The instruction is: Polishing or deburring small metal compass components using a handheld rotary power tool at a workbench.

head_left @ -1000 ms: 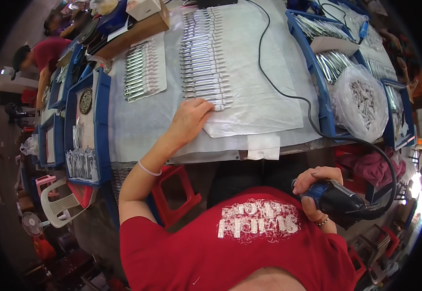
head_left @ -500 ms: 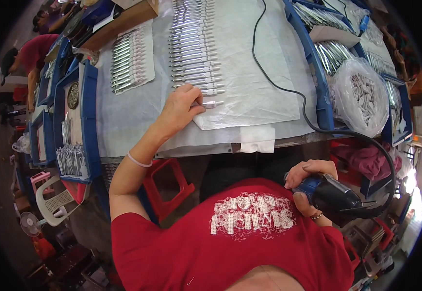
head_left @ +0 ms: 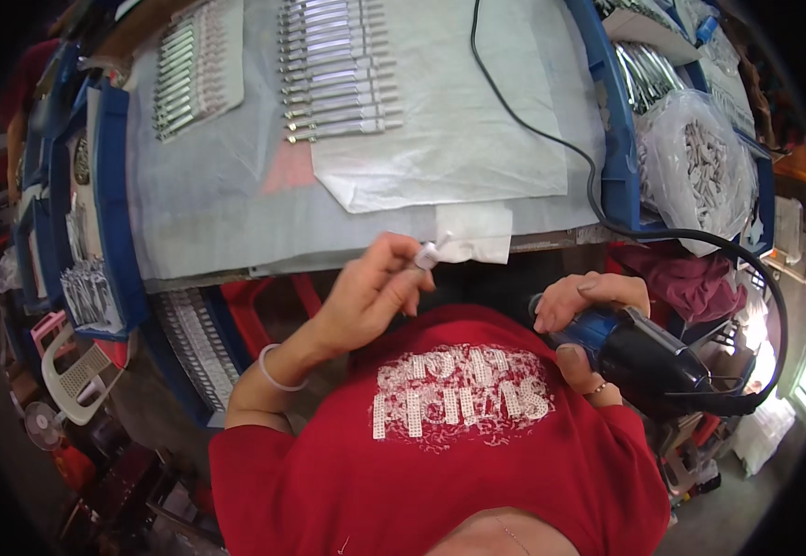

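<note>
My left hand (head_left: 370, 287) has its fingertips pinched on a slim silvery metal piece (head_left: 429, 256), just in front of the table edge; its pale end shows, the rest is hidden in the fingers. Wrapped round a corded power tool (head_left: 662, 357), blue at its front and black behind, is my right hand (head_left: 597, 301), close to my red shirt. On the table, similar slim metal pieces (head_left: 338, 83) lie side by side in a long column. A shorter row of metal pieces (head_left: 188, 69) rests on a sheet farther left.
A black cable (head_left: 551, 139) curves across the white-covered table (head_left: 458, 120) to the tool. At right, a blue tray (head_left: 614, 139) holds metal rods and a clear bag (head_left: 699, 176) of small parts. Left, another blue tray (head_left: 125, 213) stands near a pale chair (head_left: 74, 375).
My left hand has lifted a metal piece from the near end of the column and drawn it back toward me, past the table edge. My right hand still grips the power tool.
</note>
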Motion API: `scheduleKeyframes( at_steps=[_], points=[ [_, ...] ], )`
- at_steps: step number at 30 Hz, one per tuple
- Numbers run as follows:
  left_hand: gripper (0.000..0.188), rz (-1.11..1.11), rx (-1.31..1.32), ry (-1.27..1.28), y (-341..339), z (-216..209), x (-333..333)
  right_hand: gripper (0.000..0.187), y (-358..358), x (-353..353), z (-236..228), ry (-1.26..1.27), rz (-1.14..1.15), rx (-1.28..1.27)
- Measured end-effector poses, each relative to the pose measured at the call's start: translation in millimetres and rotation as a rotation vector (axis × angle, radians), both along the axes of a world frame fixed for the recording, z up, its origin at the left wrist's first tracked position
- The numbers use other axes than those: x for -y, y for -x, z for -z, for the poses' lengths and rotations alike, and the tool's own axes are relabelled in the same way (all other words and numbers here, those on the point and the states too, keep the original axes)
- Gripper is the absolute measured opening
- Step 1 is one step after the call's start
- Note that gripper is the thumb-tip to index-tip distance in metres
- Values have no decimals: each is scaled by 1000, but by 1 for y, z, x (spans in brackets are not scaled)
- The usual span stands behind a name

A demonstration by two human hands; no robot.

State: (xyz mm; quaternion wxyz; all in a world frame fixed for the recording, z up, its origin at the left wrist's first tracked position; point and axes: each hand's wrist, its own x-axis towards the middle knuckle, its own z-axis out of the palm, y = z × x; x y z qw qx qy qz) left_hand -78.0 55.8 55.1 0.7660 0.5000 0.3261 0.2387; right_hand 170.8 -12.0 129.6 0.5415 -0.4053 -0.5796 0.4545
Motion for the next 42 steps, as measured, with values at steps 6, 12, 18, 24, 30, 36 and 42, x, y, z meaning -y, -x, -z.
scheduleKeyframes(
  at_steps=[6, 12, 18, 24, 30, 36, 42],
  points=[
    [30, 211, 126, 355, -30, 31, 30, 58, -3, -6, 5, 80, -63, -11],
    [40, 101, 300, 596, -45, 60, 43, 57, 1, 3, 18, 219, -1, 103],
    [40, -50, 395, 778, -58, 61, 45, 49, 13, 6, 44, 381, 200, 184],
    [41, -135, 444, 895, -61, 67, 44, 37, 14, 3, 65, 552, 368, 214],
    [42, -156, 440, 905, -63, 68, 45, 41, 6, -5, 70, 559, 257, 349],
    [43, -156, 471, 911, -64, 66, 46, 40, 5, -9, 69, 565, 254, 365],
    [44, -180, 494, 917, -65, 62, 46, 42, 6, -3, 71, 560, 254, 358]
  ],
)
